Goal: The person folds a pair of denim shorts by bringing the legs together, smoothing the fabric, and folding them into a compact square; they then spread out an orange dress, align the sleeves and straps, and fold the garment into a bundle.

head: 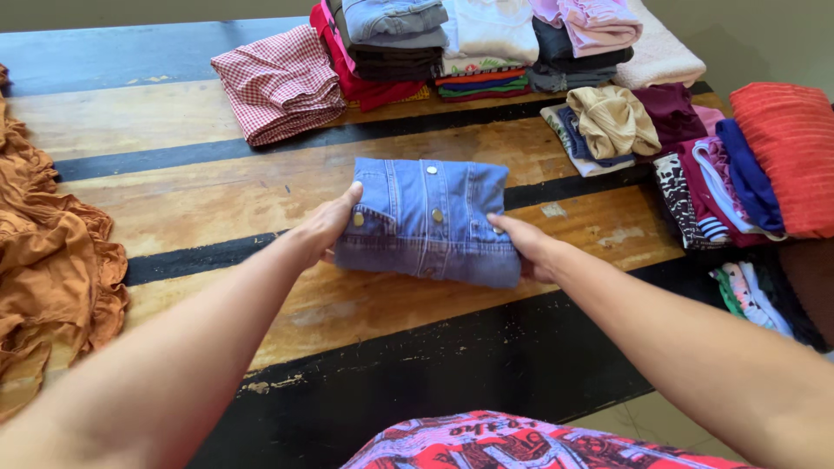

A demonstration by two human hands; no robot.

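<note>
A folded blue denim shirt (427, 221) with metal snap buttons lies on the wooden table (200, 195), which has black stripes. My left hand (330, 224) grips the shirt's left edge, thumb on top by the pocket. My right hand (526, 245) holds its right edge, fingers pressed against the fold. Both arms reach forward from the bottom of the view.
A folded red-checked cloth (280, 82) lies behind the shirt. Stacks of folded clothes (486, 43) line the table's far edge. Folded garments (712, 182) and a red ribbed cushion (790, 152) fill the right side. A crumpled orange cloth (48, 252) sits at the left.
</note>
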